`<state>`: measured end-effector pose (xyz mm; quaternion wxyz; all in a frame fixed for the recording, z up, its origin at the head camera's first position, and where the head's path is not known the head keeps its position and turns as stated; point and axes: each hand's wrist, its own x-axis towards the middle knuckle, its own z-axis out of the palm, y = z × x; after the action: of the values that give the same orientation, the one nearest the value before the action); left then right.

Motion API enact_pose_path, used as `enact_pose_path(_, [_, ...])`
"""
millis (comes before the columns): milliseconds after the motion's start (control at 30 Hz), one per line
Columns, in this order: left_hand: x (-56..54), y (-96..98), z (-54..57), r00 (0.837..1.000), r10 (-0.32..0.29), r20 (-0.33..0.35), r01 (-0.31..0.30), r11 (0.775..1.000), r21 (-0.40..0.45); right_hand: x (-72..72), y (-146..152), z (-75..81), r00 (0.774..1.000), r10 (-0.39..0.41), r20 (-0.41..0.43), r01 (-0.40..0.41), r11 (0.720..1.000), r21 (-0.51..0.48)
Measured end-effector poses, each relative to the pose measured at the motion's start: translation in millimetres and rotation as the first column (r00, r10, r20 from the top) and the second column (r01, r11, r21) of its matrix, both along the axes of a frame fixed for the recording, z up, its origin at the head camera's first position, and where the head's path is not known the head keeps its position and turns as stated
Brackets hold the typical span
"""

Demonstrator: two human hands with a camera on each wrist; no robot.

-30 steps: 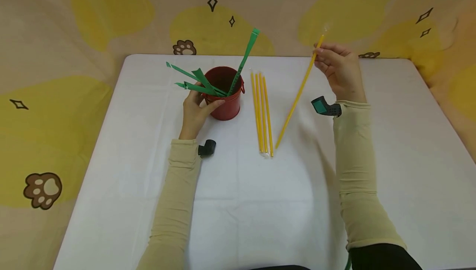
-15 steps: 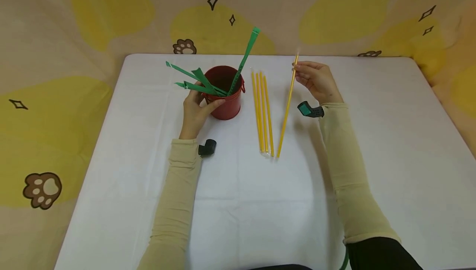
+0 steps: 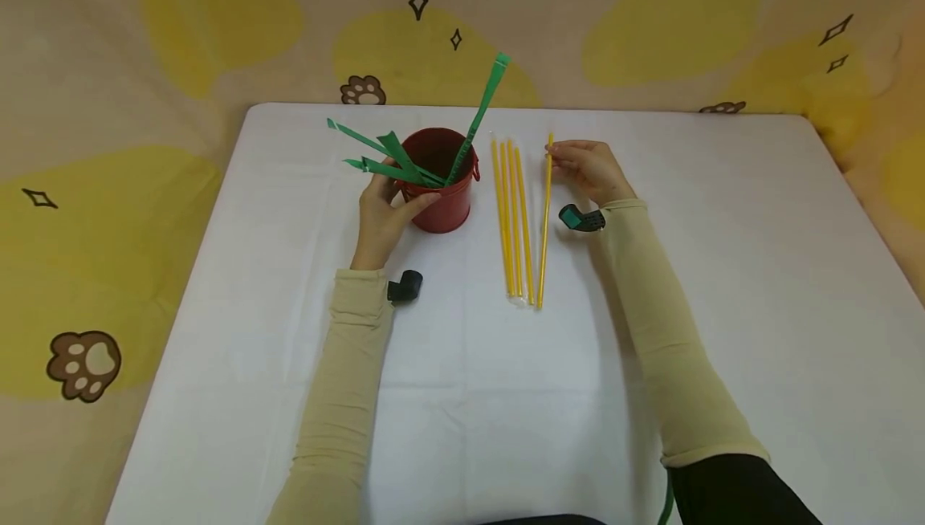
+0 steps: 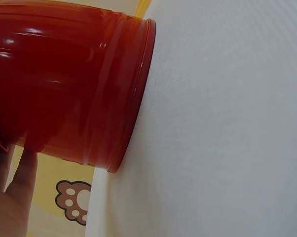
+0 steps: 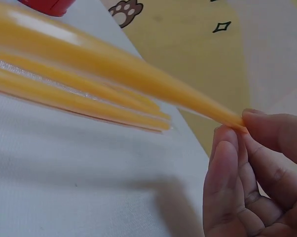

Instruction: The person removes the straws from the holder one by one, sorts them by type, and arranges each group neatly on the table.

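A small red bucket point(image 3: 448, 208) stands upright on the white table, and my left hand point(image 3: 381, 220) grips its left side, thumb across the front. Several green paper-wrapped strips point(image 3: 480, 111) lean out of it, most to the left and one up to the right. My right hand point(image 3: 588, 168) pinches the upper end of a yellow drinking straw point(image 3: 545, 228) between thumb and fingers. In the right wrist view, that straw point(image 5: 114, 57) slants across, its end at the fingertips. Just left of it lie several yellow straws point(image 3: 515, 224) in clear wrapping, side by side.
The white table point(image 3: 462, 429) reaches back to a beige and yellow patterned cloth point(image 3: 636, 19). Small dark cameras sit at both wrists, the left camera point(image 3: 405, 286) near the bucket and the right camera point(image 3: 580, 218) beside the held straw.
My right hand has moved left and down with the yellow straw, bringing it nearly parallel and close to the row of straws. The left hand and bucket stay in place.
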<state>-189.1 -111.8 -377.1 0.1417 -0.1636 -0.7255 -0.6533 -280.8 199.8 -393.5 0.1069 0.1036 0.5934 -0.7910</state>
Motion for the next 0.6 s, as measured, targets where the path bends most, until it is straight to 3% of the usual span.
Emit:
enact_pose_path(167, [0.4,1.2,0.8,1.0,0.002,0.01,-0.002,1.0,-0.003,-4.7,-7,-7.6,1.0,0.021,-0.019,-0.02,0.997,0.077])
enact_pose_path(367, [-0.1,2.3,0.3,1.0,0.005,0.014,-0.005,1.0,-0.001,-8.4,-13,-14.6,1.0,0.003,0.012,-0.003,0.997,0.08])
enact_pose_path(600, [1.4,1.4,2.4,1.0,0.016,0.001,-0.016,1.0,-0.011,-7.4,-20,-14.3,1.0,0.0,-0.027,0.003,0.993,0.116])
